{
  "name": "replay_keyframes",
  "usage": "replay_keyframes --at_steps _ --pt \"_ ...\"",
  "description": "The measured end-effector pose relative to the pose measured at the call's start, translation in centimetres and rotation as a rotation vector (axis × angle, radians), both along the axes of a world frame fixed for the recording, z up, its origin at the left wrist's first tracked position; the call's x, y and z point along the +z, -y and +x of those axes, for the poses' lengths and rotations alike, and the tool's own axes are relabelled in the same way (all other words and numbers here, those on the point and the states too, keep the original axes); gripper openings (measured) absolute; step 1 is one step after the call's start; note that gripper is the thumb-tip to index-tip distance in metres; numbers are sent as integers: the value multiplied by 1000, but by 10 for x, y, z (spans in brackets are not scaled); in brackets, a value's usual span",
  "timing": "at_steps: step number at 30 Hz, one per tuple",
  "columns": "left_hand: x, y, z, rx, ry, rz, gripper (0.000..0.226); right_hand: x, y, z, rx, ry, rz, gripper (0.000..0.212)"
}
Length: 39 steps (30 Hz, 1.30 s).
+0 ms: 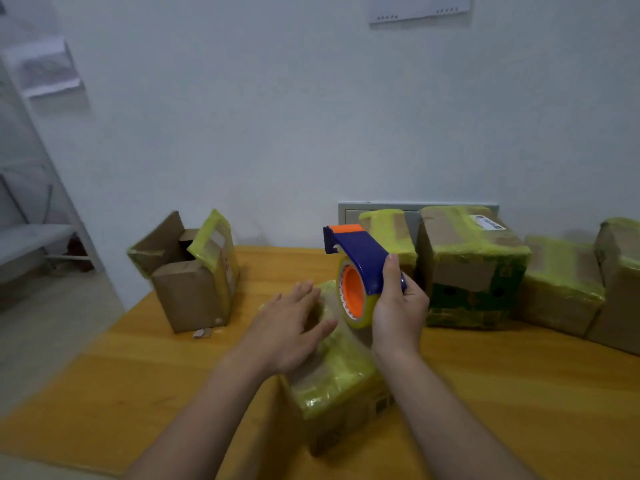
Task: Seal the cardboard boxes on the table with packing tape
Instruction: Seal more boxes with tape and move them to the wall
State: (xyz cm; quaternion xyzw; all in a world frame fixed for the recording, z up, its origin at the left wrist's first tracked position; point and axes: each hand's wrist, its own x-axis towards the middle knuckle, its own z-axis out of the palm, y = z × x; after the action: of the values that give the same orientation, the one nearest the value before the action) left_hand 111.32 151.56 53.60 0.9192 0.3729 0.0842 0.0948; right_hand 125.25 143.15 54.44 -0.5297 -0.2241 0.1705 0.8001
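Fingers (302,289) of L hand (285,329), head view: straight, spread flat on near cardboard box (341,386), prob. to steady it. R hand (398,308) clenched round blue plastic tape dispenser (360,258), glossy yellowish tape roll (358,315) upright above box top. Box mid-table (138,375), skinned in crinkled tape. Unsealed box (188,289) far L, flaps up.

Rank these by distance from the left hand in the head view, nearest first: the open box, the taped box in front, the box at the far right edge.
1. Taped box in front: directly under the left hand.
2. Open box: back and to the left.
3. Far-right box: at the right edge of the view.
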Motion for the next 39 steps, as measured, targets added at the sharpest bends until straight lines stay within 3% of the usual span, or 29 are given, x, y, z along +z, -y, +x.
replay_keyframes --at_steps 8,14,18,21,24,26,34,39 --pt "-13 -10 13 -21 -209 -35 108 -11 -4 5 16 -19 -20 49" --pt "-16 3 11 65 -110 79 93 -11 -1 5 41 -29 -5 52" --pt "-13 -2 4 1 -176 -21 93 -10 -2 4 37 -15 -15 43" --pt "-12 2 2 -16 -140 28 90 -9 0 4 35 -18 -17 43" --pt "-13 10 2 -58 -146 40 102 -9 0 3 35 -20 -8 43" --pt "-12 11 -1 -84 -146 -50 108 -8 -1 3 30 -18 -8 44" --pt "-7 30 -7 -109 -159 -52 102 -9 -1 5 30 -17 -1 46" --pt "-8 25 -12 -153 -144 -63 116 -9 -2 6 21 -14 -17 44"
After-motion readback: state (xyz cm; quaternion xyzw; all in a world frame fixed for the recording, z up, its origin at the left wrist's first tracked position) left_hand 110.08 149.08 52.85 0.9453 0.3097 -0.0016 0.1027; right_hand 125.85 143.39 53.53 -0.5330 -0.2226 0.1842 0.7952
